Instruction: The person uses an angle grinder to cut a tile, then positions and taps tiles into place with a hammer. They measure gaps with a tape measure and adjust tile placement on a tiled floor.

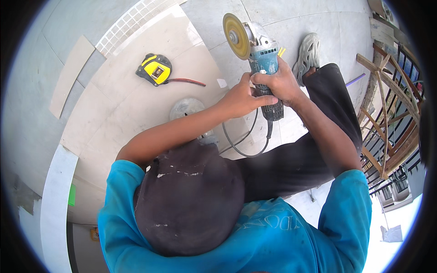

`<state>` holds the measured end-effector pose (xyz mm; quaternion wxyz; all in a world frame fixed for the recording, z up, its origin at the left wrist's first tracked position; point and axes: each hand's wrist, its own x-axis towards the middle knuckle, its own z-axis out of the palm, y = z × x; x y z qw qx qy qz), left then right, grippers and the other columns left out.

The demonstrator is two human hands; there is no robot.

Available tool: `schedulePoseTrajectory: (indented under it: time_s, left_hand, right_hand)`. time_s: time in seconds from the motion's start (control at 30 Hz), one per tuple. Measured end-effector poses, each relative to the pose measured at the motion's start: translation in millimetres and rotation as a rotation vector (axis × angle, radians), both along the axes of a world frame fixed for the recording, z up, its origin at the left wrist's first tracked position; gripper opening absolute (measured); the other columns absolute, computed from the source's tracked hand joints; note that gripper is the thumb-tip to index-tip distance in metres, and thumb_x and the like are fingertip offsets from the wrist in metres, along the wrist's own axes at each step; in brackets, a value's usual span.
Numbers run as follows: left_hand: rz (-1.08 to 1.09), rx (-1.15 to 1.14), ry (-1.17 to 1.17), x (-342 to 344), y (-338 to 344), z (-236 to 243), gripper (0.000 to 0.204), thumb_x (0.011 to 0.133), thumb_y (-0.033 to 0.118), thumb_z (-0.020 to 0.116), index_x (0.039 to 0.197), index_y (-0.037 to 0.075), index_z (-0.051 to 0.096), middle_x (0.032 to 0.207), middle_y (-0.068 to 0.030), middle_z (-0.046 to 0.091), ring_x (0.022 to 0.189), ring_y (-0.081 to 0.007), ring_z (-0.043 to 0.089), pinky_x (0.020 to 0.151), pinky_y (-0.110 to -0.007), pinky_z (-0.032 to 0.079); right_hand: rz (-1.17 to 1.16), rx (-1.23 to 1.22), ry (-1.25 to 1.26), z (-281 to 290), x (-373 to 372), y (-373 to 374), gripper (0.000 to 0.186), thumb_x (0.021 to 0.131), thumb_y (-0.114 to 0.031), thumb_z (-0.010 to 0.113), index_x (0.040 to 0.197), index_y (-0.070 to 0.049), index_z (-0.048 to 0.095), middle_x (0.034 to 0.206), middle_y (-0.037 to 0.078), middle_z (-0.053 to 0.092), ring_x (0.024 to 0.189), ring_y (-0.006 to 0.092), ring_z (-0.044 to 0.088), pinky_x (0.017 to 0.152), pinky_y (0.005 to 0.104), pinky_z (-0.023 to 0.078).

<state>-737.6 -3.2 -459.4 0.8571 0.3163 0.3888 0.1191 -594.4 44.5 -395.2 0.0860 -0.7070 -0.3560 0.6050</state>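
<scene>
I hold the angle grinder (pixel 265 57) over the floor tiles (pixel 314 20), left hand (pixel 243 98) closed around its black grip (pixel 273 111) and right hand (pixel 286 84) around its teal housing (pixel 267 64), presumably to steady it with the disc (pixel 236 37) away from my torso (pixel 282 241), the tape measure (pixel 156 70) lying apart.

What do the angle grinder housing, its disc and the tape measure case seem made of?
Angle grinder housing: likely plastic, matte teal, with moulded contours. Disc: probably metal, being thin and flat with a dull yellowish face; bonded abrasive is possible. Tape measure case: apparently hard plastic, smooth yellow, with black, perhaps rubber, edging.
</scene>
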Motion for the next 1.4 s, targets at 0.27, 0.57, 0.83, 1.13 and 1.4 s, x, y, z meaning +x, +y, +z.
schedulePoseTrajectory:
  time_s: [0.27,0.57,0.83,1.13,1.4]
  left_hand:
    - [-0.147,0.093,0.163,-5.6,-15.8,-27.0,0.085,0.073,0.056,0.08,0.118,-0.009,0.049,0.095,-0.0146,0.07,0.094,-0.0259,0.067,0.106,-0.047,0.037]
    - [-0.115,0.102,0.186,-1.8,-16.1,-24.2,0.046,0.085,0.03,0.077,0.114,-0.002,0.062,0.102,-0.0125,0.073,0.095,-0.0158,0.067,0.084,-0.031,0.049]
    - [-0.141,0.082,0.207,-3.5,-11.4,-16.9,0.041,0.085,0.028,0.076,0.114,0.002,0.065,0.101,-0.012,0.074,0.096,-0.0158,0.066,0.087,-0.032,0.047]
    - [-0.041,0.053,0.159,-7.6,-16.9,-23.7,0.058,0.079,0.046,0.078,0.114,0.002,0.064,0.096,-0.0118,0.073,0.095,-0.0241,0.067,0.105,-0.042,0.036]
    - [-0.047,0.07,0.188,-9.6,-13.9,-20.0,0.056,0.079,0.044,0.078,0.113,0.001,0.064,0.094,-0.0129,0.073,0.087,-0.0239,0.069,0.081,-0.035,0.05]
  right_hand:
    - [0.105,-0.014,-0.001,-28.0,-3.3,-9.3,0.052,0.072,-0.015,0.074,0.115,0.005,0.053,0.096,0.011,0.065,0.085,0.0166,0.064,0.076,0.0317,0.053]
    - [0.219,0.035,-0.035,-48.2,4.6,-12.7,0.057,0.073,-0.011,0.074,0.121,0.005,0.051,0.098,0.011,0.066,0.083,0.0134,0.066,0.074,0.0291,0.054]
    - [0.213,0.039,-0.002,-56.4,7.6,-17.5,0.056,0.073,-0.01,0.074,0.122,0.005,0.05,0.095,0.011,0.066,0.078,0.0136,0.067,0.071,0.0291,0.055]
    - [0.2,-0.001,-0.01,-53.8,-0.6,-11.9,0.065,0.068,-0.017,0.075,0.125,0.005,0.05,0.097,0.015,0.067,0.084,0.0202,0.068,0.076,0.0325,0.054]
    - [0.245,0.021,-0.086,-53.9,-1.9,-10.7,0.075,0.062,-0.026,0.076,0.127,0.002,0.052,0.103,0.019,0.068,0.096,0.0298,0.067,0.085,0.0377,0.052]
